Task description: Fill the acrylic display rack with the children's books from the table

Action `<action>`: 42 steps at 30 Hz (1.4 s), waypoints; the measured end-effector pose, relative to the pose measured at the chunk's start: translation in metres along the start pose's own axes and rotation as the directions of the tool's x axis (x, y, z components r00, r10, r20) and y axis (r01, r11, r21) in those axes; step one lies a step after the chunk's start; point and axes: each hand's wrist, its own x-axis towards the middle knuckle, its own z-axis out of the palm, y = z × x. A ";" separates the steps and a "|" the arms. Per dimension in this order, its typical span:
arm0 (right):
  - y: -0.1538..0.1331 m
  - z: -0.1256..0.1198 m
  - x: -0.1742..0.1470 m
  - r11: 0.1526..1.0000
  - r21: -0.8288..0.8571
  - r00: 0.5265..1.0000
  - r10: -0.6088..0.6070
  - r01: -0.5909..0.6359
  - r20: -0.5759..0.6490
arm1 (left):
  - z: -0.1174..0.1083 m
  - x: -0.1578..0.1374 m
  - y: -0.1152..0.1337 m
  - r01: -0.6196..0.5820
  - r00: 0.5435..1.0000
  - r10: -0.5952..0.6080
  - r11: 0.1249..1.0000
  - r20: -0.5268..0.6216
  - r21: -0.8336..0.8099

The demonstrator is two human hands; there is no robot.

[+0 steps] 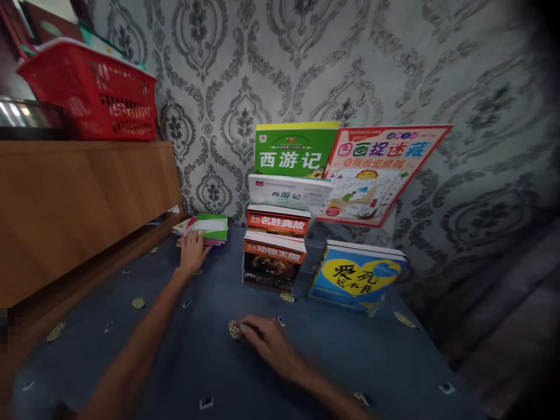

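the left hand (193, 255) lies spread on stacked books (213, 225) left of the clear stand (385, 237), tiered apparently to keep other books (275, 265) readable; the right hand (272, 346) half-curls before the stand, grip unclear.

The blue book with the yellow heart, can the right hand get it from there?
Probably yes: between the right hand and the blue book I see only the dark blue surface, with nothing tall in the way.

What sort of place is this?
Likely a room in a home: damask-patterned wallpaper, a red plastic basket on a wooden cabinet, and Chinese-titled books displayed in tiers.
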 end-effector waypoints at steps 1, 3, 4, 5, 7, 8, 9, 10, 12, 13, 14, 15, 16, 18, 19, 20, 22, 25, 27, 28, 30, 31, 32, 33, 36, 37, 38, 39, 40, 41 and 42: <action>0.003 0.005 0.002 0.999 0.036 1.000 0.011 -0.011 0.003 | 0.004 0.003 0.001 -0.030 0.999 0.029 0.999 0.018 0.034; 0.009 0.013 0.002 0.994 0.103 0.999 0.036 -0.035 -0.007 | 0.011 0.010 0.004 -0.083 0.995 0.079 0.995 0.058 0.063; 0.013 0.016 0.002 0.989 0.138 0.999 0.052 -0.050 -0.013 | 0.014 0.013 0.005 -0.106 0.992 0.100 0.992 0.076 0.074; 0.016 0.018 0.001 0.983 0.174 0.998 0.067 -0.063 -0.018 | 0.017 0.017 0.006 -0.123 0.989 0.115 0.988 0.091 0.089; 0.022 0.020 0.001 0.967 0.239 0.996 0.087 -0.082 -0.013 | 0.023 0.022 0.007 -0.147 0.985 0.133 0.981 0.112 0.129; 0.024 0.021 0.001 0.962 0.259 0.996 0.092 -0.087 -0.006 | 0.025 0.024 0.008 -0.149 0.984 0.131 0.976 0.120 0.158; 0.025 0.021 0.002 0.960 0.267 0.996 0.092 -0.088 -0.001 | 0.027 0.026 0.009 -0.148 0.984 0.126 0.971 0.124 0.187; 0.025 0.020 0.002 0.961 0.265 0.996 0.090 -0.086 0.000 | 0.028 0.028 0.009 -0.148 0.984 0.122 0.966 0.127 0.213; 0.025 0.020 0.002 0.963 0.254 0.996 0.091 -0.089 0.002 | 0.028 0.030 0.011 -0.154 0.984 0.125 0.954 0.129 0.256; 0.023 0.019 0.003 0.964 0.250 0.996 0.092 -0.090 0.005 | 0.028 0.031 0.011 -0.160 0.983 0.129 0.949 0.131 0.271; 0.022 0.018 0.002 0.965 0.246 0.996 0.094 -0.094 0.011 | 0.027 0.031 0.012 -0.168 0.982 0.134 0.945 0.135 0.281; 0.021 0.018 0.002 0.965 0.242 0.995 0.097 -0.098 0.017 | 0.025 0.031 0.012 -0.176 0.980 0.140 0.940 0.140 0.292; 0.019 0.017 0.002 0.965 0.242 0.995 0.100 -0.102 0.023 | 0.023 0.031 0.012 -0.183 0.979 0.145 0.936 0.146 0.301; 0.017 0.016 0.002 0.965 0.241 0.995 0.100 -0.103 0.026 | 0.018 0.029 0.012 -0.201 0.975 0.157 0.928 0.160 0.313; 0.016 0.015 0.001 0.965 0.241 0.994 0.104 -0.107 0.026 | 0.015 0.027 0.011 -0.212 0.972 0.165 0.924 0.167 0.319; 0.015 0.015 0.001 0.965 0.239 0.994 0.108 -0.111 0.027 | 0.012 0.025 0.011 -0.224 0.969 0.175 0.919 0.175 0.324; 0.014 0.015 0.001 0.966 0.231 0.993 0.110 -0.115 0.031 | 0.007 0.020 0.010 -0.247 0.963 0.192 0.909 0.190 0.336; 0.015 0.015 0.001 0.967 0.228 0.994 0.105 -0.110 0.031 | 0.002 0.012 0.011 -0.266 0.957 0.202 0.897 0.209 0.352; 0.016 0.016 0.001 0.965 0.238 0.994 0.103 -0.107 0.028 | -0.002 0.007 0.012 -0.273 0.955 0.206 0.894 0.214 0.356; 0.016 0.016 0.001 0.965 0.241 0.994 0.104 -0.107 0.027 | -0.004 0.005 0.012 -0.277 0.954 0.210 0.893 0.214 0.356; 0.015 0.017 0.002 0.963 0.245 0.994 0.106 -0.110 0.031 | -0.008 0.002 0.012 -0.282 0.953 0.217 0.892 0.212 0.354; 0.014 0.016 0.002 0.963 0.246 0.994 0.107 -0.112 0.034 | -0.010 0.001 0.011 -0.278 0.954 0.215 0.896 0.209 0.347; 0.013 0.016 0.002 0.963 0.245 0.994 0.106 -0.112 0.038 | -0.012 0.001 0.010 -0.271 0.955 0.211 0.902 0.206 0.335; 0.013 0.016 0.002 0.963 0.245 0.994 0.105 -0.111 0.038 | -0.014 0.001 0.008 -0.264 0.957 0.205 0.910 0.206 0.319; 0.012 0.015 0.002 0.965 0.241 0.995 0.097 -0.101 0.028 | -0.017 0.005 -0.002 -0.253 0.956 0.197 0.927 0.216 0.276; 0.013 0.016 0.002 0.967 0.237 0.995 0.094 -0.097 0.025 | -0.017 0.007 -0.005 -0.258 0.954 0.201 0.928 0.221 0.270; 0.014 0.016 0.002 0.968 0.235 0.996 0.090 -0.092 0.020 | -0.016 0.008 -0.008 -0.263 0.952 0.206 0.927 0.226 0.266; 0.015 0.017 0.002 0.968 0.236 0.996 0.084 -0.087 0.020 | -0.015 0.009 -0.010 -0.270 0.950 0.211 0.926 0.231 0.264; 0.016 0.017 0.002 0.968 0.239 0.997 0.079 -0.082 0.022 | -0.014 0.010 -0.012 -0.279 0.947 0.218 0.923 0.237 0.264; 0.018 0.018 0.002 0.967 0.242 0.997 0.075 -0.078 0.024 | -0.013 0.010 -0.013 -0.289 0.943 0.225 0.920 0.245 0.267; 0.018 0.018 0.001 0.967 0.245 0.997 0.072 -0.076 0.026 | -0.012 0.011 -0.014 -0.301 0.938 0.233 0.914 0.255 0.272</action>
